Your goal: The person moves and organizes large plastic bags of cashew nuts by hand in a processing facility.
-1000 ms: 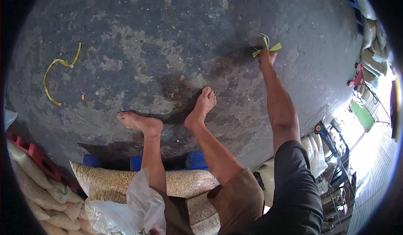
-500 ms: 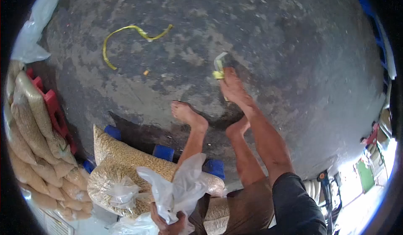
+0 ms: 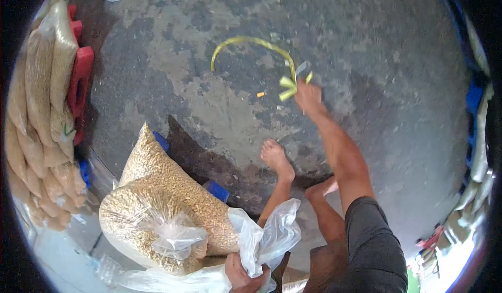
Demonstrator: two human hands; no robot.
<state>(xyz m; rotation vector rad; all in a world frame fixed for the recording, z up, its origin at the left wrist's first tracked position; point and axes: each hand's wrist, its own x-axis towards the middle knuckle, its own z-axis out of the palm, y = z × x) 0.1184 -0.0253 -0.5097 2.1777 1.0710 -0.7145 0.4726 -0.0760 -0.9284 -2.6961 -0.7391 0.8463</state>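
I observe the right hand [image 3: 308, 98] stretched out low over the concrete floor [image 3: 397, 110], fingers clamped on a bunch of short yellow strap pieces [image 3: 289, 85]. A long yellow strap [image 3: 251, 41] lies curved on the floor, one end just beside the bunch; I cannot tell whether they join. The left hand [image 3: 241, 276] is closed on a clear plastic bag [image 3: 269, 238] near my body. A tied sack of grain [image 3: 157, 199] rests just beside it. A red pallet [image 3: 79, 81] stands against stacked sacks [image 3: 36, 131].
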